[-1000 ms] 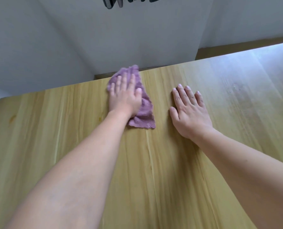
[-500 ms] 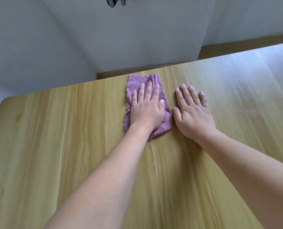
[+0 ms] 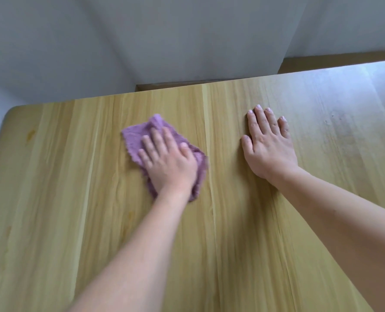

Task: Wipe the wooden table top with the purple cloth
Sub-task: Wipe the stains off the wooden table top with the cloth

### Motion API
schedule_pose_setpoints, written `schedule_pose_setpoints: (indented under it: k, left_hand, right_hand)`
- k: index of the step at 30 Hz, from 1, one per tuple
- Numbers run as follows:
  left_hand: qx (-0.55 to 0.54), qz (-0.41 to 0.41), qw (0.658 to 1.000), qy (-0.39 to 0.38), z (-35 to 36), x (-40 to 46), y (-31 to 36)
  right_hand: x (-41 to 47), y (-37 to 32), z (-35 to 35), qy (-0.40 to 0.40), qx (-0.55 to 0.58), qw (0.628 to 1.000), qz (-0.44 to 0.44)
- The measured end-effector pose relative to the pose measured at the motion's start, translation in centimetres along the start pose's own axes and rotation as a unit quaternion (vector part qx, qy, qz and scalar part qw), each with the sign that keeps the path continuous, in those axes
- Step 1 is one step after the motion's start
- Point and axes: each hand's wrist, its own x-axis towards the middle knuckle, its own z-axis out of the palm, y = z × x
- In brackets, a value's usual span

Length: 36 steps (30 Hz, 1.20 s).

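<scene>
A purple cloth [image 3: 139,137] lies crumpled on the light wooden table top [image 3: 74,199], left of the middle. My left hand [image 3: 167,162] presses flat on it, palm down, fingers pointing to the far left; the cloth shows beyond the fingertips and around the palm. My right hand [image 3: 269,144] rests flat on the bare wood to the right of the cloth, fingers spread, holding nothing. A gap of bare wood separates the two hands.
The table's far edge [image 3: 187,87] runs close behind the hands, with a grey wall [image 3: 187,37] beyond it. The rounded far-left corner [image 3: 11,111] is in view. A small stain [image 3: 30,134] marks the wood near that corner.
My left hand slid the cloth right toward my right hand, then back left and nearer to me. The right hand stayed planted on the wood.
</scene>
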Motion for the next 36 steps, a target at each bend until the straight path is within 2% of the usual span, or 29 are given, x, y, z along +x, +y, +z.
schedule_pose_setpoints:
  k: [4,7,9,12,14,19,24,27,31,33,36]
  left_hand:
    - [0.014,0.171,0.984,-0.037,1.0,-4.4,3.9]
    - [0.039,0.235,0.97,-0.048,0.7,-3.5,1.1]
    - [0.038,0.183,0.982,-0.031,0.3,-2.5,-2.5]
    - [0.028,0.043,0.999,-0.004,-0.5,-2.6,-7.6]
    - [0.03,0.012,0.999,0.002,-0.5,-2.9,-8.4]
    - [0.02,0.01,1.0,0.016,-0.4,-2.4,-7.8]
    - [0.015,0.015,1.0,0.003,-0.7,-2.7,-7.6]
    - [0.017,0.017,1.0,-0.006,-0.8,-2.6,-7.5]
    - [0.017,0.015,1.0,-0.006,-0.8,-4.0,-6.7]
    - [0.016,0.039,0.999,0.0,-0.3,-5.9,-4.7]
    - [-0.003,0.12,0.993,-0.005,0.7,-10.2,-1.1]
  right_hand:
    - [0.0,0.0,0.1,0.006,0.0,1.0,0.005]
    - [0.1,0.0,0.2,0.01,0.003,1.0,0.0]
    - [0.1,0.2,0.2,0.006,0.008,1.0,0.001]
    - [0.0,0.1,0.4,0.005,0.007,1.0,0.0]
    - [0.0,0.0,0.5,0.006,0.005,1.0,-0.001]
    - [-1.6,-1.1,-0.1,0.003,0.012,1.0,0.01]
    - [-11.4,-4.7,0.0,-0.008,0.06,0.998,-0.013]
    - [-15.7,-4.0,1.2,-0.031,0.031,0.999,-0.002]
    - [-16.9,-3.1,1.7,-0.044,0.0,0.999,-0.006]
    - [-16.5,-3.4,1.6,-0.043,-0.007,0.999,-0.006]
    - [-16.2,-3.0,1.4,-0.041,-0.011,0.999,-0.006]
